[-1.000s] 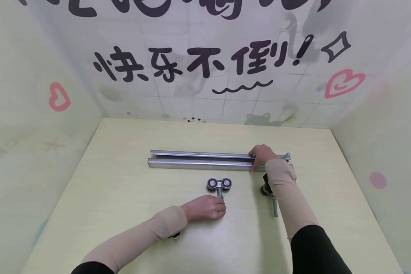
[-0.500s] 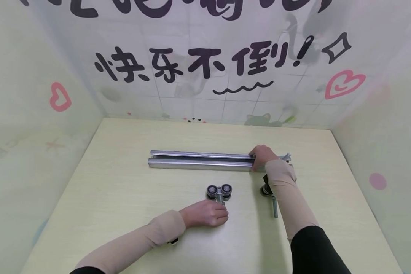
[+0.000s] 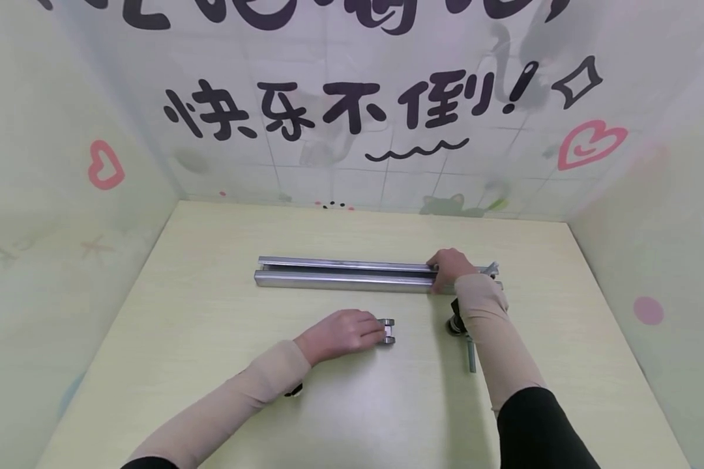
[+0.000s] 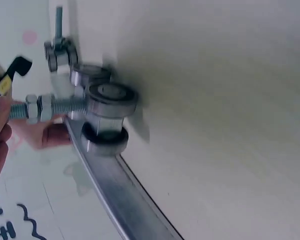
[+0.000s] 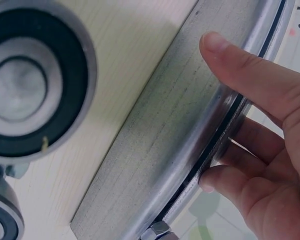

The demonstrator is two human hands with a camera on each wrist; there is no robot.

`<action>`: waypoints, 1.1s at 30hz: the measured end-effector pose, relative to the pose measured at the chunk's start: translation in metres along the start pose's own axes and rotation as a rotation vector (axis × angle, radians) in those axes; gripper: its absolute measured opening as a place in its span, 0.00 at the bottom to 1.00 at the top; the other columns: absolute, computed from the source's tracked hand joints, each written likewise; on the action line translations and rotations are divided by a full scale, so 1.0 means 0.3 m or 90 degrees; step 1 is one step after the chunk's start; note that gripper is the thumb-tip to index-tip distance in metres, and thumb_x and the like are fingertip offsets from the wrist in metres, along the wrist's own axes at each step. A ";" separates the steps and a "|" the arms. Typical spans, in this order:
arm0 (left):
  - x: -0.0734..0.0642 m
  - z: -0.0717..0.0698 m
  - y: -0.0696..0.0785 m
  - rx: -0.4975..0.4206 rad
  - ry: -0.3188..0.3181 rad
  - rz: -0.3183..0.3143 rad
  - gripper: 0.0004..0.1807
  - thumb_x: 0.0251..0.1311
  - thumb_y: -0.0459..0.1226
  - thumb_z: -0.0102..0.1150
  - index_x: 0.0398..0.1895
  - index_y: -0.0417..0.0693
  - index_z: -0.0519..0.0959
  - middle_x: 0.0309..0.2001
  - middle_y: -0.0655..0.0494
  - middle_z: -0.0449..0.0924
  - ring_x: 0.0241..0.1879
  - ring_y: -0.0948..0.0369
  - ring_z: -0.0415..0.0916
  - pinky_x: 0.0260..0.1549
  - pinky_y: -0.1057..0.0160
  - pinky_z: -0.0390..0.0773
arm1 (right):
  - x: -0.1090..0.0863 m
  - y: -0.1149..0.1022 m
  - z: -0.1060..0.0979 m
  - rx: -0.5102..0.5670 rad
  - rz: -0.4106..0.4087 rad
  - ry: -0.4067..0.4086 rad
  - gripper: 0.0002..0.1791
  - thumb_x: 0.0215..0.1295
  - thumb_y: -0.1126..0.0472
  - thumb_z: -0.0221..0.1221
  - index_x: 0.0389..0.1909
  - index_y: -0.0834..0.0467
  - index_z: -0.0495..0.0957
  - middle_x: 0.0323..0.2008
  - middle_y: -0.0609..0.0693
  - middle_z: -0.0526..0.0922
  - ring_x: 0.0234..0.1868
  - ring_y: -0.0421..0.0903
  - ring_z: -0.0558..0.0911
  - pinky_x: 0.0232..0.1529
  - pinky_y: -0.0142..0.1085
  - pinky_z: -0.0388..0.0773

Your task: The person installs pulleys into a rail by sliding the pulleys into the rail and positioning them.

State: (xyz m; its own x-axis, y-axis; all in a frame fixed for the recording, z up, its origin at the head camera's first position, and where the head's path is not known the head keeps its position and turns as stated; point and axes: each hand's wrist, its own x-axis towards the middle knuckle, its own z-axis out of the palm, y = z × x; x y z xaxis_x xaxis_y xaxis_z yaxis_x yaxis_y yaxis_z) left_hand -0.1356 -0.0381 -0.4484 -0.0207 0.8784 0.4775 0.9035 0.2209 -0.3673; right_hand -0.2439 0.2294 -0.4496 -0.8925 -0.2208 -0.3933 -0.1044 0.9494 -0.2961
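Note:
My left hand (image 3: 343, 335) pinches the threaded bolt of a roller trolley (image 3: 389, 331) over the table, its wheels pointing right. The left wrist view shows the bolt (image 4: 65, 105) with two nuts, running from the fingers to the wheels (image 4: 110, 120). Farther back, a slotted metal rail (image 3: 340, 279) lies crosswise, slot upward. My right hand (image 3: 450, 267) grips it near the right end, thumb (image 5: 230, 57) on the near side and fingers on the far side. At that end a bolt (image 3: 491, 268) sticks out of the slot.
A second roller trolley (image 3: 457, 326) lies on the table just in front of the rail's right part, partly covered by the right forearm; its bolt (image 3: 472, 355) points toward me. Printed walls (image 3: 328, 176) enclose the table (image 3: 211, 312) at the back and both sides.
My left hand first draws the trolley toward me, then turns it from wheels pointing away to wheels pointing right, moving slightly away again. My right hand stays on the rail.

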 end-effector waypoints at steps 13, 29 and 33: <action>-0.009 0.051 -0.022 -0.257 0.054 -0.183 0.11 0.45 0.28 0.65 0.35 0.42 0.81 0.35 0.55 0.82 0.38 0.64 0.78 0.44 0.76 0.74 | -0.004 -0.006 -0.004 0.003 -0.009 0.011 0.38 0.31 0.64 0.73 0.52 0.63 0.74 0.51 0.61 0.76 0.53 0.59 0.72 0.56 0.49 0.69; -0.059 0.134 0.074 -0.461 0.014 -0.469 0.25 0.48 0.35 0.66 0.50 0.35 0.74 0.42 0.48 0.81 0.40 0.59 0.78 0.41 0.68 0.78 | 0.001 0.005 0.007 0.000 -0.022 0.019 0.39 0.30 0.63 0.74 0.52 0.63 0.74 0.50 0.62 0.76 0.52 0.59 0.72 0.56 0.49 0.69; -0.072 0.156 0.088 -0.466 0.006 -0.505 0.22 0.49 0.36 0.65 0.48 0.37 0.76 0.41 0.49 0.81 0.41 0.59 0.79 0.42 0.69 0.78 | 0.003 0.007 0.006 -0.007 -0.023 0.021 0.39 0.30 0.63 0.73 0.52 0.63 0.74 0.50 0.61 0.76 0.52 0.59 0.72 0.56 0.48 0.68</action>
State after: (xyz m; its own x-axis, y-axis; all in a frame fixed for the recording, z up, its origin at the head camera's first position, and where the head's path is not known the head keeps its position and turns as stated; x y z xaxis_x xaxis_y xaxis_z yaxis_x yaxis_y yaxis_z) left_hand -0.1312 -0.0315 -0.5059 -0.7121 0.5927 0.3764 0.6707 0.4158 0.6142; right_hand -0.2440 0.2308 -0.4520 -0.9020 -0.2480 -0.3534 -0.1420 0.9434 -0.2996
